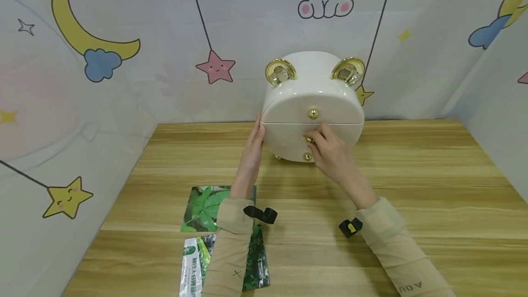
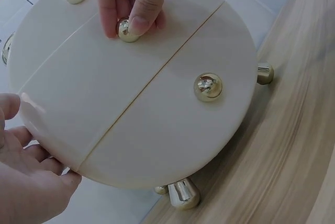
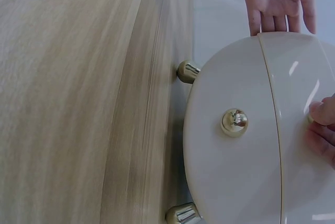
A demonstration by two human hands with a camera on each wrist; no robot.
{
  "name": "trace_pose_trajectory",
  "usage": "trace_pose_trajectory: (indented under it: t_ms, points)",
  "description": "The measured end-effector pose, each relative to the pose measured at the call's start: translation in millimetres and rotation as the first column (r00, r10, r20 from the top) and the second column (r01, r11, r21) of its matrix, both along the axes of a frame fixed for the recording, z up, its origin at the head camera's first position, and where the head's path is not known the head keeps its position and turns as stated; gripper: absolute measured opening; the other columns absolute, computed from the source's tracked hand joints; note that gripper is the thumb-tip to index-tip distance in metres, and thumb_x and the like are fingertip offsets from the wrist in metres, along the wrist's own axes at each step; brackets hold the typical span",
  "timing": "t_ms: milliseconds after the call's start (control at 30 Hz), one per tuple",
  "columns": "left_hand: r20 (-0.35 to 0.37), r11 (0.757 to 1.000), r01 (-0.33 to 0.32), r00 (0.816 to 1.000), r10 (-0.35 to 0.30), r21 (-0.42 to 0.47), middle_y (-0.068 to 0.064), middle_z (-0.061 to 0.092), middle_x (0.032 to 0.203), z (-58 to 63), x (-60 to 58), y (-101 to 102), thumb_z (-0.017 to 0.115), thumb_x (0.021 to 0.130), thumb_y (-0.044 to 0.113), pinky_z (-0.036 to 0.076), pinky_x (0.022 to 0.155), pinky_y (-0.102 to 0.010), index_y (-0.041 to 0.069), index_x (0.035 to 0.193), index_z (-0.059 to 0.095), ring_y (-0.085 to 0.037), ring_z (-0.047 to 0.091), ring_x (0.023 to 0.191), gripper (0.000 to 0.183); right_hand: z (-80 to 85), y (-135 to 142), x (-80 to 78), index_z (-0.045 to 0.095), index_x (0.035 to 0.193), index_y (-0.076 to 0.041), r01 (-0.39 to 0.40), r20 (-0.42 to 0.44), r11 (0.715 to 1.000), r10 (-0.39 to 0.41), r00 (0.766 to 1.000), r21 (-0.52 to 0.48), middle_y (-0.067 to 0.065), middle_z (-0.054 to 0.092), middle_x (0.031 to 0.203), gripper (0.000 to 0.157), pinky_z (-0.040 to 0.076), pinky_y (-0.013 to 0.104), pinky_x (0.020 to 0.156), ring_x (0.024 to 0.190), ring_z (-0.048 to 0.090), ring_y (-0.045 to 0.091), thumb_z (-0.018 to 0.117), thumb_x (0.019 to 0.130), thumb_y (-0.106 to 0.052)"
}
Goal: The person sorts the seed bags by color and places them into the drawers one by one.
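Observation:
A glossy white round drawer box [image 1: 286,108] with gold ears stands near the back of the table. Its front carries three round gold knobs, and thin seams divide the front into drawers. My right hand [image 1: 336,159] pinches the middle knob [image 2: 127,30] between thumb and fingers. The upper knob [image 1: 313,113] and the lower knob [image 2: 208,87] are untouched. My left hand [image 1: 250,157] rests against the left side of the box, its fingers fairly straight in the right wrist view. No drawer looks pulled out.
Green leaf-printed packets or cards [image 1: 202,212] lie on the wooden table [image 1: 412,187] at the front left, partly under my left sleeve. A cloth [image 1: 173,26] with stars and moons hangs behind the box. Short gold feet [image 2: 184,193] hold the box up.

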State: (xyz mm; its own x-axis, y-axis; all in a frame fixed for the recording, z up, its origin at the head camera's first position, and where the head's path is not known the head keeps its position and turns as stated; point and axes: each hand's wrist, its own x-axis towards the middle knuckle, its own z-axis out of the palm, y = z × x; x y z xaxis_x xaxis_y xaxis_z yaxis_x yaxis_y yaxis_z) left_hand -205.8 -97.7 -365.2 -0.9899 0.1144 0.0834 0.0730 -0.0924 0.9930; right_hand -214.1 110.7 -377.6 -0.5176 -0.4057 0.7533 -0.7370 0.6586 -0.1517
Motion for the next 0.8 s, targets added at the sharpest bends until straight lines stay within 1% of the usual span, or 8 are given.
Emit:
trace_pose_trajectory:
  t_ms: [233,467,667,800]
  points:
    - [0.014,1.0,-0.007,1.0,0.007,0.002,0.019,0.009,0.153,0.4,0.8,-0.3,0.032,0.098,0.04,0.007,0.118,-0.038,0.044,0.141,0.016,-0.007,0.003,0.143,0.046,-0.5,-1.5,0.2,0.064,0.099,-0.002,0.007,-0.013,1.0,-0.007,1.0,-0.008,0.008,0.052,0.089,0.018,0.043,0.027,0.056,0.07,0.049,0.016,0.064,0.081,-0.001]
    - [0.037,1.0,-0.029,0.999,0.029,-0.007,0.014,0.007,0.154,2.1,2.4,2.4,0.035,0.097,0.038,0.007,0.118,-0.044,0.041,0.143,0.013,-0.01,0.004,0.143,0.051,-1.2,-1.7,-0.1,0.064,0.099,-0.001,0.013,-0.02,1.0,-0.014,1.0,-0.017,0.009,0.052,0.088,0.019,0.044,0.028,0.057,0.07,0.049,0.017,0.065,0.081,-0.001]
    - [0.054,0.999,-0.044,0.998,0.044,-0.004,0.015,0.009,0.153,1.4,2.8,3.2,0.036,0.097,0.038,0.009,0.117,-0.045,0.046,0.141,0.016,-0.011,0.005,0.143,0.049,-0.6,-1.7,0.7,0.064,0.097,-0.002,0.033,-0.015,0.999,-0.033,0.999,-0.023,0.009,0.052,0.088,0.016,0.046,0.028,0.057,0.071,0.051,0.017,0.065,0.081,-0.001]
    - [0.048,0.999,-0.043,0.998,0.043,-0.007,0.014,0.009,0.154,0.9,2.2,2.9,0.036,0.097,0.038,0.009,0.117,-0.044,0.041,0.143,0.014,-0.012,0.006,0.143,0.051,0.4,-2.0,1.0,0.064,0.098,-0.003,0.037,-0.001,0.999,-0.037,0.999,-0.009,0.009,0.053,0.091,0.017,0.048,0.029,0.059,0.074,0.053,0.018,0.065,0.081,-0.002]
